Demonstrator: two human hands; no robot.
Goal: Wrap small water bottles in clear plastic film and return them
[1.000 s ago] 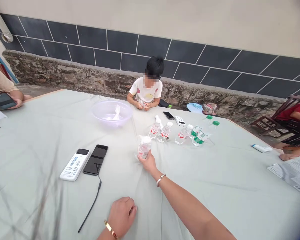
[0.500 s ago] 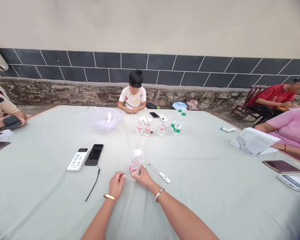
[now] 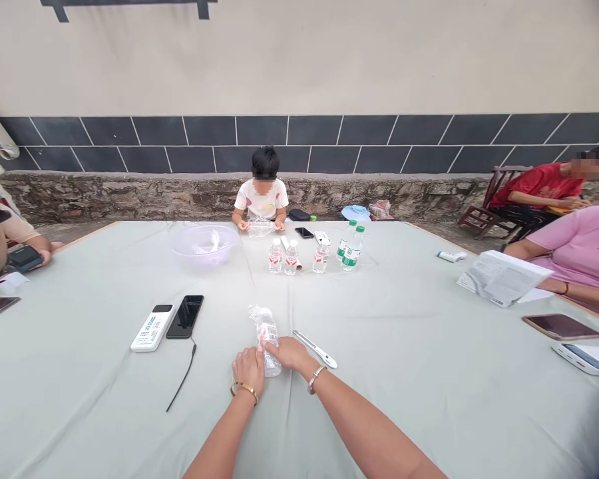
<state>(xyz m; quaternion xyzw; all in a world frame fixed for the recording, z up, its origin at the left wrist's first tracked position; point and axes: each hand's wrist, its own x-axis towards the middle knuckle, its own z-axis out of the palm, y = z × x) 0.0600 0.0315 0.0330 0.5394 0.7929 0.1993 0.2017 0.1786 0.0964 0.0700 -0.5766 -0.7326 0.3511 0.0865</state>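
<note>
**Both hands on a tilted water bottle at the near edge of the table**

At the far left a seated person's hand rests by a dark device. On the grey-green tablecloth point(image 3: 80, 399) lie a white power bank point(image 3: 152, 327) and a black phone point(image 3: 185, 317) side by side, a cable trailing from the phone toward the camera wearer. Further back stands a clear plastic bowl point(image 3: 203, 245).

In the middle, the left hand point(image 3: 248, 370) and the right hand point(image 3: 288, 352) both close around the lower part of a small water bottle point(image 3: 265, 336), fingers curled against it; the bottle leans to the left, its base toward the wearer. Whether the cap is on cannot be told, as the top looks pale and blurred. By the look of it the work on this bottle is only starting. Just right of it lies a white pen-like tool point(image 3: 317, 348), untouched. Beyond stands a row of bottles point(image 3: 319, 253), and a child across the table handles another.

Compared with half a second ago, the bottle stood upright and is now tipped over, and the left hand has closed in from beside it to grip it.

At the right lie papers point(image 3: 496, 278) and a phone point(image 3: 560, 326).
</note>
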